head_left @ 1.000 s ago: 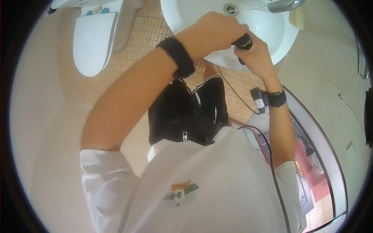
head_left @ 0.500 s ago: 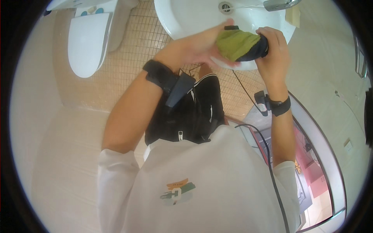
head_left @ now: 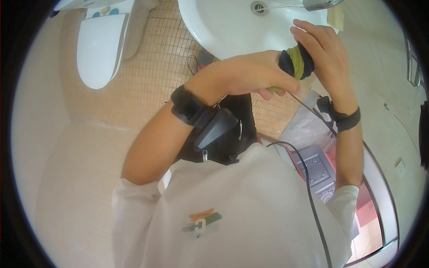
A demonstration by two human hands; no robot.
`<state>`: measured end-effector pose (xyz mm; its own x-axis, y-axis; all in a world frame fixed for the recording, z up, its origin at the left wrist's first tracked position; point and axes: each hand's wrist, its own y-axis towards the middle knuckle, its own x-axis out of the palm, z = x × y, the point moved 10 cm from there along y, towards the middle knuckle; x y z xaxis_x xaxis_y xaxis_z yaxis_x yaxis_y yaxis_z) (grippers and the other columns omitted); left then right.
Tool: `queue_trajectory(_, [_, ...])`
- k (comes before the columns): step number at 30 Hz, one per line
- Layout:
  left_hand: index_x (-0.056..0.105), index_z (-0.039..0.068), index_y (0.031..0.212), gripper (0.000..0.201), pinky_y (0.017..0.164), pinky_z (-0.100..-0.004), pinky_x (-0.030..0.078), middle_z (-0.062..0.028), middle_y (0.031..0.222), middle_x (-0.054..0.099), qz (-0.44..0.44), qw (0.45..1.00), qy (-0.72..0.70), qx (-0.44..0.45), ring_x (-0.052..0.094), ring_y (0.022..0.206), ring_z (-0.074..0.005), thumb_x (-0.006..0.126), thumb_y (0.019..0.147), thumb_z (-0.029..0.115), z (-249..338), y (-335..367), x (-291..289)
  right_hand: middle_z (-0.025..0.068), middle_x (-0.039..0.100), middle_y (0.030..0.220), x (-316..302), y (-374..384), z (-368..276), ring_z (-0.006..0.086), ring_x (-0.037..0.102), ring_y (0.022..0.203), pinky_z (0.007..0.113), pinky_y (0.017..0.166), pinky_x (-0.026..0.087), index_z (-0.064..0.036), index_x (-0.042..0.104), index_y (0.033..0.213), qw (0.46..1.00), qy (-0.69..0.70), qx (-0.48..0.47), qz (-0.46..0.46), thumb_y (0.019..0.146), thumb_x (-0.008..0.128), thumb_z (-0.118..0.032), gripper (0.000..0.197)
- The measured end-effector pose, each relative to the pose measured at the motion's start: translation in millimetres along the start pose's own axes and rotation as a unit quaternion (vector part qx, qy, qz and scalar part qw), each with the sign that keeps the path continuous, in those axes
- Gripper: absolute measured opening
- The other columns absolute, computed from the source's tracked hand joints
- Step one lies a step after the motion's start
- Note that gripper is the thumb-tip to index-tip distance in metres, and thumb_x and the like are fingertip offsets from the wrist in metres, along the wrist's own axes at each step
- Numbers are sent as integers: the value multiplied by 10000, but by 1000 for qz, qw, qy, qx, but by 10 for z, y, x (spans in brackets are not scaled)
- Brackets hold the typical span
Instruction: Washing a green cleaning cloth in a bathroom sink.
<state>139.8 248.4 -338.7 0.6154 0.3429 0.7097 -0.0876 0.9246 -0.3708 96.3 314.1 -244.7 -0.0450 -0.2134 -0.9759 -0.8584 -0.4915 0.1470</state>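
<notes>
Both hands clamped on rolled green-and-black cloth (head_left: 296, 64) over the sink (head_left: 223, 27): left hand (head_left: 254, 73) fingers wrapped round it, right hand (head_left: 319, 49) curled on top. Looked mid-wring; tap (head_left: 319, 4) flow unclear.

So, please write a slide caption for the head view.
Both hands grip a green-and-black cloth beside a white sink.
</notes>
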Motion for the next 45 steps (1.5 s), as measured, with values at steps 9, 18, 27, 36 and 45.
queue_trajectory(9, [650, -2, 1088, 422, 772, -396, 553, -186, 897, 716, 178, 883, 432, 37, 714, 820, -326, 774, 772, 248, 124, 557, -304, 42, 612, 874, 305, -284, 339, 254, 655, 839, 388, 638, 528, -98, 588, 982, 978, -89, 49, -181, 702, 714, -52, 310])
queue_trajectory(18, [592, 144, 1184, 398, 743, -481, 583, -146, 933, 730, 190, 673, 712, 67, 720, 871, -361, 734, 843, 291, 532, 846, -506, 150, 697, 871, 720, -539, 826, 395, 670, 802, 480, 696, 529, -31, 611, 1001, 944, 73, 299, -122, 746, 701, -75, 274])
queue_trajectory(27, [588, 135, 1141, 364, 659, -417, 582, -109, 892, 730, 156, 569, 795, 143, 735, 815, -316, 757, 828, 214, 728, 793, -492, 211, 710, 854, 1051, -771, 856, 385, 699, 819, 398, 757, 553, -6, 677, 999, 822, 286, 491, -31, 723, 785, -144, 327])
queue_trajectory(36, [611, 96, 1140, 418, 744, -474, 568, -192, 893, 718, 131, 683, 716, 68, 720, 846, -370, 732, 792, 294, 913, 708, -470, 153, 706, 900, 720, -439, 1019, 314, 691, 819, 353, 786, 539, -79, 637, 1113, 897, 270, 335, -103, 738, 805, -121, 413])
queue_trajectory(45, [616, 47, 1189, 640, 711, -421, 562, -164, 880, 721, 119, 770, 625, 44, 722, 835, -317, 671, 855, 590, 989, 948, -415, 97, 690, 968, 572, -616, 1348, 295, 660, 847, 363, 783, 534, -80, 627, 1100, 882, 299, 355, -86, 752, 786, -91, 382])
